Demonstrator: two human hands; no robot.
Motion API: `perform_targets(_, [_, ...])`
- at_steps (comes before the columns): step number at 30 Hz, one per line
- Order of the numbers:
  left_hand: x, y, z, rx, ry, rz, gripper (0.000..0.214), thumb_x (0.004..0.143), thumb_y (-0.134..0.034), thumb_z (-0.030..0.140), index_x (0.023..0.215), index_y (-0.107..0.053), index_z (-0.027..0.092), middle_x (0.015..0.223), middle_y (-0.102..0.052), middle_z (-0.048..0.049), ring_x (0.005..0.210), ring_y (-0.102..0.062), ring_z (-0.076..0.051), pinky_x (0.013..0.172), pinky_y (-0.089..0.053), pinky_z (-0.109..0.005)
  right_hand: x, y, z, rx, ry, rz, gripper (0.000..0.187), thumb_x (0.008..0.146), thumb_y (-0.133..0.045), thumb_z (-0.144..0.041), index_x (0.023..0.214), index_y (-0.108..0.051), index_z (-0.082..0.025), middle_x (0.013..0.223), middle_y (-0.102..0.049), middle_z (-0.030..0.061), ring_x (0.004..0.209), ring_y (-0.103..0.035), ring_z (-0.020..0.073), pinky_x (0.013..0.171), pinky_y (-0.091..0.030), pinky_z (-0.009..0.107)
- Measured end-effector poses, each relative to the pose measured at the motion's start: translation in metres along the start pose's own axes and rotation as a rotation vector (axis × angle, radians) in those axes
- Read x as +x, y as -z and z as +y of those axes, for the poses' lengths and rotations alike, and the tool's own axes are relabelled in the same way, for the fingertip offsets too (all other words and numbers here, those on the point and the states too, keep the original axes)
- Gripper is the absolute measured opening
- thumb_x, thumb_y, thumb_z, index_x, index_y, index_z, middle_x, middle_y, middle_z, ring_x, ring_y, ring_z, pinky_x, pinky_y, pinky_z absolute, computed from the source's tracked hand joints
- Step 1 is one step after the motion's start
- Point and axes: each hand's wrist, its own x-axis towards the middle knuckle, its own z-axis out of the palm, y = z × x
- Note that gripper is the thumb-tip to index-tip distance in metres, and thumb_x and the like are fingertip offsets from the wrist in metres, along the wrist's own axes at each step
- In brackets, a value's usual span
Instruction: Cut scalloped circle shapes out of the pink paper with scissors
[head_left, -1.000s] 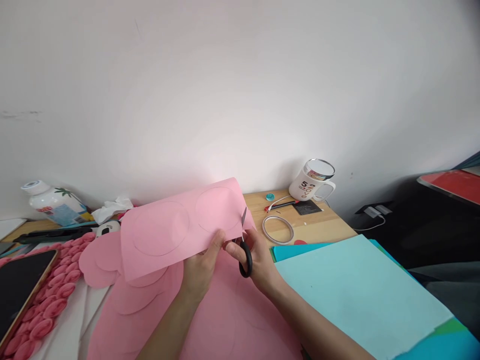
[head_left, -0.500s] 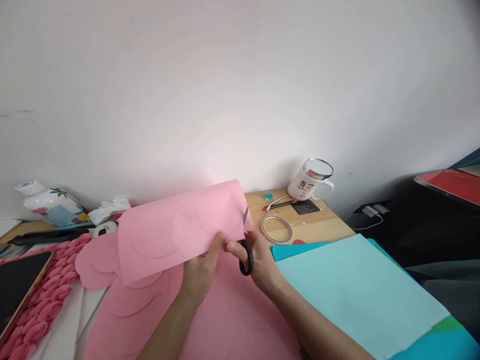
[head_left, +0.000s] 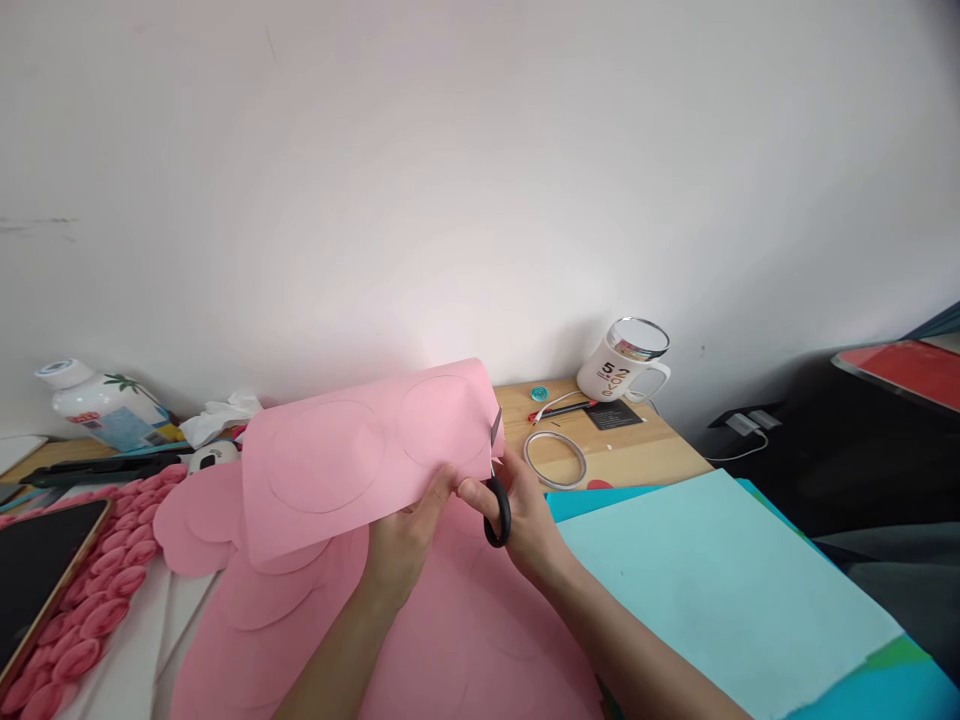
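Note:
My left hand (head_left: 411, 530) pinches the lower edge of a pink paper sheet (head_left: 382, 450), its thumb on the front and the other fingers behind. Two drawn circles show on the raised sheet. My right hand (head_left: 521, 515) grips black-handled scissors (head_left: 498, 510) by the loops. Their blades stand upright at the sheet's right end, partly hidden by the paper, close to the right circle. Below both hands lies a larger pink sheet (head_left: 442, 640) with faint circle outlines. To its left are several overlapping pink paper circles (head_left: 199, 525).
A white mug (head_left: 611, 372), a coiled white ring (head_left: 555, 460) and a dark card (head_left: 615, 414) sit at the back right. Light blue paper (head_left: 720, 590) lies to the right. At left are a bottle (head_left: 112, 408), a braided pink mat (head_left: 105, 590) and a dark-screened device (head_left: 45, 560).
The scissors have shifted slightly at the sheet's right end, and a small paper flap now shows beside the blades. My left hand keeps its hold. The whole view has moved slightly.

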Motion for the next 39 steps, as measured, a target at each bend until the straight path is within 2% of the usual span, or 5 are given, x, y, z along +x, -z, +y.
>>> perform_targets(9, [0.000,0.000,0.002,0.007,-0.011,-0.061,0.009,0.074,-0.062,0.022,0.066,-0.066,0.019,0.066,-0.067,0.0001,0.071,-0.064,-0.017,0.073,-0.053,-0.028,0.001,0.002,0.006,-0.140,-0.005,0.054,0.043,0.062,-0.071,-0.050,0.078,-0.044,-0.020,0.055,-0.050,-0.0049,0.048,-0.040,0.0100,0.043,-0.030,0.023])
perform_targets(17, [0.002,-0.002,0.014,0.008,0.019,-0.144,0.019,0.077,-0.058,0.021,0.058,-0.061,0.020,0.062,-0.064,0.0003,0.069,-0.061,-0.017,0.070,-0.050,-0.029,0.000,0.001,0.002,-0.137,-0.009,0.027,0.040,0.064,-0.069,-0.047,0.072,-0.040,-0.021,0.055,-0.051,-0.0031,0.053,-0.048,0.0140,0.046,-0.034,0.025])
perform_targets(26, [0.003,-0.002,0.019,-0.026,0.023,-0.230,0.024,0.081,-0.053,0.020,0.058,-0.060,0.020,0.057,-0.060,0.0010,0.064,-0.058,-0.017,0.070,-0.046,-0.031,0.000,0.003,0.004,-0.129,-0.013,0.025,0.037,0.066,-0.070,-0.042,0.071,-0.040,-0.020,0.055,-0.053,-0.0037,0.048,-0.044,0.0104,0.043,-0.031,0.023])
perform_targets(33, [0.004,-0.004,0.019,-0.080,0.065,-0.269,0.027,0.081,-0.051,0.022,0.055,-0.058,0.018,0.055,-0.058,-0.0015,0.057,-0.055,-0.017,0.060,-0.048,-0.033,-0.001,0.002,0.004,-0.140,-0.054,0.025,0.038,0.067,-0.068,-0.043,0.070,-0.037,-0.021,0.053,-0.051,-0.0044,0.049,-0.051,0.0132,0.046,-0.036,0.025])
perform_targets(39, [0.001,-0.003,0.008,-0.170,0.151,-0.133,0.022,0.077,-0.057,0.025,0.056,-0.054,0.018,0.047,-0.051,0.0035,0.044,-0.050,-0.013,0.045,-0.045,-0.028,-0.003,-0.005,0.006,-0.141,-0.076,0.000,0.042,0.063,-0.070,-0.047,0.067,-0.036,-0.022,0.049,-0.049,-0.0055,0.047,-0.050,0.0136,0.045,-0.036,0.025])
